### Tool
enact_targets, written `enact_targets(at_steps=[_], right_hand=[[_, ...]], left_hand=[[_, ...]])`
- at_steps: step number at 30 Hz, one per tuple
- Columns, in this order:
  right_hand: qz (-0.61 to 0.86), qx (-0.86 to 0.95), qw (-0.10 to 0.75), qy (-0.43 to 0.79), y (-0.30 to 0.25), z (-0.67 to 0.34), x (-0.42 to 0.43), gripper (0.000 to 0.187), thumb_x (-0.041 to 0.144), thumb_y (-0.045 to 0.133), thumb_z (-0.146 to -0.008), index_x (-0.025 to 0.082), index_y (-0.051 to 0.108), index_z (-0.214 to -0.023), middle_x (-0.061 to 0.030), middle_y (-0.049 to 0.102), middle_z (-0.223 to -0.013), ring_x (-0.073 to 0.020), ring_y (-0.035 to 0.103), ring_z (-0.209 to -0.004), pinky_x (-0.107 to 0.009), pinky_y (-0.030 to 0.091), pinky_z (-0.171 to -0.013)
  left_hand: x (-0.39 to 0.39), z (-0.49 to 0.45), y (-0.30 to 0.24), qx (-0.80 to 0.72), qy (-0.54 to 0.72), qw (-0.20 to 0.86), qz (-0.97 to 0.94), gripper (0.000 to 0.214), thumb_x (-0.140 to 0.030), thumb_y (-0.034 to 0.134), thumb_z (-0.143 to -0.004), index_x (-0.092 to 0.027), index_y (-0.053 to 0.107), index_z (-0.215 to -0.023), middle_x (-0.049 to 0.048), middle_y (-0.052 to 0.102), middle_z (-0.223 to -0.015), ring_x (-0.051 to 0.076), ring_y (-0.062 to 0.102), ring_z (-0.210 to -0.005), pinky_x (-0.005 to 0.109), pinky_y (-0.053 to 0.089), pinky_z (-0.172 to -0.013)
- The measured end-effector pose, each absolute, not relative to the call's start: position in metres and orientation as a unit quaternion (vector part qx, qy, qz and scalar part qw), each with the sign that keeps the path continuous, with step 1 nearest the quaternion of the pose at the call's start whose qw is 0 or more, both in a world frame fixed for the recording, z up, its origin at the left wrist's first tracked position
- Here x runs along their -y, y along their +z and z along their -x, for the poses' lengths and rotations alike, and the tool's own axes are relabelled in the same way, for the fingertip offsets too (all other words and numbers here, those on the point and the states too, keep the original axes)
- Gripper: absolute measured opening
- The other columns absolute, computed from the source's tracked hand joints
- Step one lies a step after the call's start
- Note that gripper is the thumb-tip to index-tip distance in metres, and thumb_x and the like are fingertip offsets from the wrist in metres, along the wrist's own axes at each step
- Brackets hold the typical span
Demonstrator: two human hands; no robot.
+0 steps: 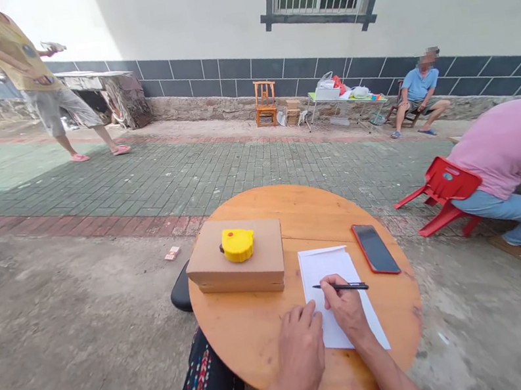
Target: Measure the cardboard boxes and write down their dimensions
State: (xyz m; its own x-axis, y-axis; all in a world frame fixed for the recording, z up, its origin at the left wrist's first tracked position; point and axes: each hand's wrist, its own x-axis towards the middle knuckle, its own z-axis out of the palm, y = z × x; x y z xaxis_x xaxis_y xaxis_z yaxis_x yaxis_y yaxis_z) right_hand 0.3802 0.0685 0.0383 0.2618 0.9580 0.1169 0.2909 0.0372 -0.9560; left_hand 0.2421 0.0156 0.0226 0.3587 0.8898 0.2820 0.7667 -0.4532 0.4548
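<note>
My right hand is closed around a black pen, whose tip points left over the white paper. The heel of that hand rests on the sheet. My left hand lies palm down at the sheet's left edge, fingers loosely stretched and holding nothing. Both hands are on a round wooden table. Beyond the left hand sits a closed brown cardboard box with a yellow tape measure on top. A phone with a red edge lies right of the paper.
At right, a person in a pink shirt sits on a red plastic chair. Another person in blue sits by the wall, near a folding table and a wooden chair. A person in yellow walks at left.
</note>
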Motion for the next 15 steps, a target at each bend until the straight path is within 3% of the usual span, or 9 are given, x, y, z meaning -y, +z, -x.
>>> enact_targets(at_steps=[3,15], right_hand=[[0.615,0.519,0.501,0.319,0.036,-0.379,-0.069,0.029,0.048,0.057,-0.083,0.021,0.058,-0.073,0.0065,0.048,-0.046,-0.0133,0.047,-0.046,-0.025,0.042,-0.051],[0.615,0.569,0.461,0.294,0.023,-0.378,-0.064,0.025,0.042,0.053,-0.087,0.021,0.058,-0.076,0.0048,0.050,-0.054,-0.0141,0.046,-0.050,-0.025,0.040,-0.052]], left_hand=[[-0.019,-0.243,0.020,-0.498,0.244,0.112,-0.824,0.028,-0.009,0.043,-0.089,-0.021,0.062,-0.105,0.0029,0.061,-0.127,0.023,0.052,-0.103,0.040,0.046,-0.087],[-0.018,-0.243,0.022,-0.508,0.249,0.133,-0.814,0.031,-0.009,0.045,-0.087,-0.020,0.058,-0.113,0.0023,0.057,-0.133,0.024,0.048,-0.105,0.042,0.043,-0.088]])
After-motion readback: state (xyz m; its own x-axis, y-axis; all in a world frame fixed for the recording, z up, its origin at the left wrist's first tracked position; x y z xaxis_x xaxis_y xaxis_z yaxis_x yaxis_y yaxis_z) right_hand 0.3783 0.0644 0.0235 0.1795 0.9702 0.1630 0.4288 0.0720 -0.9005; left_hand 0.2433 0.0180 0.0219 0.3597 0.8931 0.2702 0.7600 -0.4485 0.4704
